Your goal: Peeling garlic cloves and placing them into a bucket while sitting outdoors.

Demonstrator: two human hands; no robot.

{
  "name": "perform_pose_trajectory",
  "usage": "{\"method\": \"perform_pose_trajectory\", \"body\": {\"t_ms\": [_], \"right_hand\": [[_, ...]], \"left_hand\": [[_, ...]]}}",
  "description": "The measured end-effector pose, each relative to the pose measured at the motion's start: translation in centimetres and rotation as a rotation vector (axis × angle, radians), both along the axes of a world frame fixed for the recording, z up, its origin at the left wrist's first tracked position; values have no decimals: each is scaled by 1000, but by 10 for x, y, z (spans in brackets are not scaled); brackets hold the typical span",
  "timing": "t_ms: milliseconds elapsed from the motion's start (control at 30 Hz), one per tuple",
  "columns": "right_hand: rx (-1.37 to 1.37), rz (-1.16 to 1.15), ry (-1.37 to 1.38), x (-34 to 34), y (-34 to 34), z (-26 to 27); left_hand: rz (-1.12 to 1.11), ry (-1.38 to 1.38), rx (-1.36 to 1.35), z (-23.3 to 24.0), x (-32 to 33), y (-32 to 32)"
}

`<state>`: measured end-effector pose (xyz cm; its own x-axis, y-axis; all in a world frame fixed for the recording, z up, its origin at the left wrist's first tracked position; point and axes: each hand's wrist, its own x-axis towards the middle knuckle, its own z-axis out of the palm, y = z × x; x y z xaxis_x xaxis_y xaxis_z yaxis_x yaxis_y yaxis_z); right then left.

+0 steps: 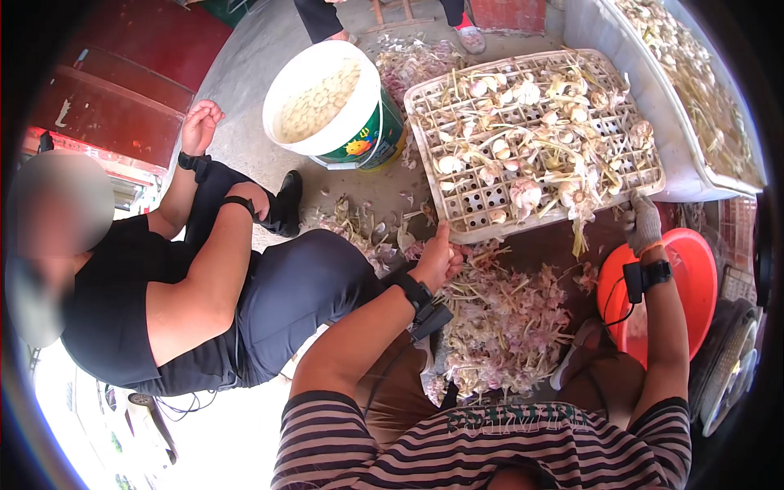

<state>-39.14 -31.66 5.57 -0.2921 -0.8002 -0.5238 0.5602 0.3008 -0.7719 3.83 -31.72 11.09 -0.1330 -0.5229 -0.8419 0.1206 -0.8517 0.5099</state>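
A pale plastic lattice crate (490, 229) is in front of me, with garlic bulbs, loose cloves and dry stalks (551, 147) scattered over its grid. My bare left hand (437, 257) grips the crate's near left corner. At the near right corner, my right hand (643, 222) wears a grey knit glove and holds the rim; its fingers are partly hidden under the edge. One garlic stalk (579, 239) hangs over the near rim between my hands. Below the crate, a heap of garlic skins and stems (508, 324) covers the floor between my feet.
A white-and-green bucket (367, 135) of peeled cloves in liquid stands left of the crate. A large grey tub (667, 92) of garlic adjoins it on the right. A red basin (698, 275) sits by my right forearm. Another person (202, 288) sits close on my left.
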Motion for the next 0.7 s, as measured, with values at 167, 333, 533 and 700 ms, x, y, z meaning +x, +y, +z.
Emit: {"method": "perform_pose_trajectory", "body": {"t_ms": [167, 333, 533, 700], "right_hand": [[-20, -4, 19, 4, 0, -4], [-71, -53, -64, 13, 10, -10], [-71, -94, -7, 21, 15, -9], [-71, -101, -11, 20, 14, -6]], "left_hand": [[59, 6, 76, -6, 1, -5], [75, -42, -75, -19, 4, -10], [107, -91, -191, -30, 4, -8], [62, -76, -132, -28, 4, -14]]}}
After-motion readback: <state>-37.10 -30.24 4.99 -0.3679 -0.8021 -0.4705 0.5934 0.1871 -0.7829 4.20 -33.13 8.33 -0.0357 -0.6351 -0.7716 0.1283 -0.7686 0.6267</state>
